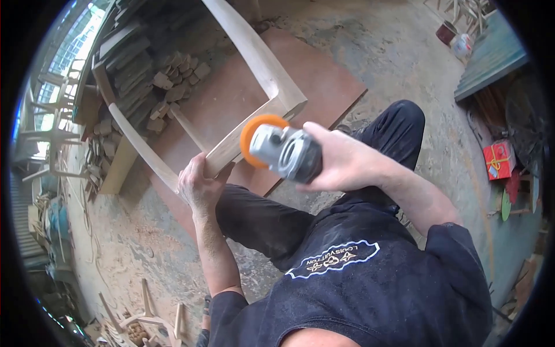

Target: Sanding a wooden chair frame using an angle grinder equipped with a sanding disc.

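My right hand (342,157) is wrapped round the dark body of a grey angle grinder (278,148). Its orange disc (250,137) lies over the edge of a pale wooden crosspiece (228,144), but whether they touch I cannot tell. The crosspiece belongs to a wooden chair frame (251,55) with curved legs, which stretches away from me above the floor. My left hand (199,184) grips the frame's near left corner, fingers over the top and thumb toward the crosspiece. My bent legs (263,222) are below and beside the frame.
A reddish-brown board (332,87) lies on the dusty floor under the frame. Wood offcuts (179,75) are piled at far left. More chair frames stand at left, with another chair frame (147,318) at lower left. A blue-green table (491,55) and a red box (498,160) are right.
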Motion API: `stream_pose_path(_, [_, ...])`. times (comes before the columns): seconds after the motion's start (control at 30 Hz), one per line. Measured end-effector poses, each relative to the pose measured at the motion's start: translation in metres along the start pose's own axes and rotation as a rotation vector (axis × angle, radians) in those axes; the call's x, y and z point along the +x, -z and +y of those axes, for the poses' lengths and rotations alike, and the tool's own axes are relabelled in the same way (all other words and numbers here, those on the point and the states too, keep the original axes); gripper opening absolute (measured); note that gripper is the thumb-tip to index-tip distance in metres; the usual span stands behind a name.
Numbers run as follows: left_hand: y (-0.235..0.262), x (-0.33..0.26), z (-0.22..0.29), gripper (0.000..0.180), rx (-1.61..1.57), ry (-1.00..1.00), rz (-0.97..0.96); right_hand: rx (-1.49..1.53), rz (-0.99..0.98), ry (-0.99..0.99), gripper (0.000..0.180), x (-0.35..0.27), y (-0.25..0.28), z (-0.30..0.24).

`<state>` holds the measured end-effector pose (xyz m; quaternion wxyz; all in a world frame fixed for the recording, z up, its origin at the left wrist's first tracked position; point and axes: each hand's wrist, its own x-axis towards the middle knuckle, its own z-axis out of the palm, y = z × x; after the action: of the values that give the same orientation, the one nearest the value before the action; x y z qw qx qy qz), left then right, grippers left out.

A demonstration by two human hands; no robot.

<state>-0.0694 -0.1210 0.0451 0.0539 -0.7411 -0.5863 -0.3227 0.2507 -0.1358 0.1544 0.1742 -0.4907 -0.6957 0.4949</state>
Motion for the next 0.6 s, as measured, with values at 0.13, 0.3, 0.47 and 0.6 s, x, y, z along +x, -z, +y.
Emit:
stream_pose_path(0.13, [0.0,0.0,-0.004,0.055,-0.005,0.008,0.005,0.056,0.05,0.027,0.074,-0.008,0.014,0.007])
stream_pose_path(0.3, [0.005,0.005,0.001,0.053,0.003,-0.023,-0.031,0.391,0.179,-0.016,0.059,-0.009,0.049,0.06])
stream_pose_path(0.47, [0.003,0.004,0.001,0.054,0.003,-0.017,-0.055,0.47,0.233,-0.037,0.057,-0.014,0.049,0.062])
stream_pose_path(0.6, [0.001,0.006,0.0,0.055,0.038,-0.056,-0.022,0.091,0.122,0.095,0.072,-0.013,0.016,0.037])
